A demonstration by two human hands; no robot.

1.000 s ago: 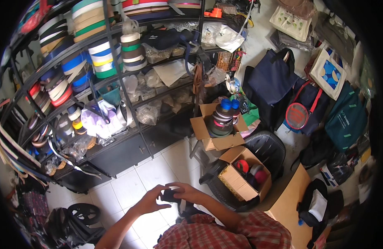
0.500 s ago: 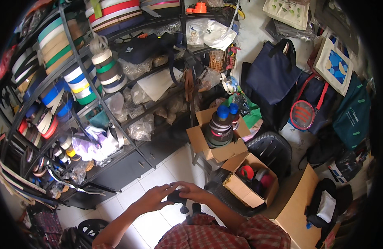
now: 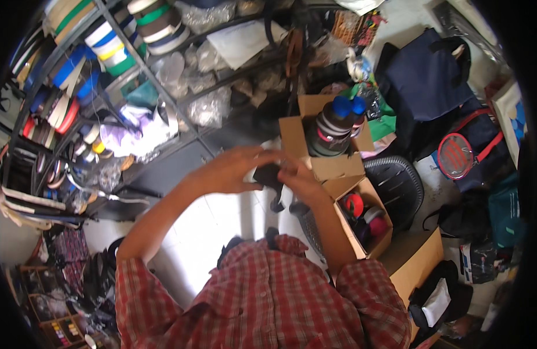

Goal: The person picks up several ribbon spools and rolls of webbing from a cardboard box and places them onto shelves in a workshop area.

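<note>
My left hand point(image 3: 236, 167) and my right hand point(image 3: 299, 178) meet in front of my chest, fingers bent toward each other and fingertips close together. Between them is a small black piece point(image 3: 269, 174), its kind unclear, with a narrow dark part dangling below it. The left fingers arch over its top while the left thumb lies at its lower side. Curled right fingers press at its right edge. Motion blur and the fingers hide part of the grip. My red checked shirt point(image 3: 268, 291) fills the lower middle.
Metal shelving point(image 3: 164, 93) with webbing rolls and plastic bags stands ahead left. On the right are a cardboard box point(image 3: 338, 167) of large rolls or spools, a second box point(image 3: 373, 247) with tape rolls, and a black chair point(image 3: 405, 186). A navy bag point(image 3: 422, 78) hangs beyond.
Both hands have risen in the view and look larger, still together around the black piece. The view has tilted downward, showing more of my shirt and less of the upper shelves.
</note>
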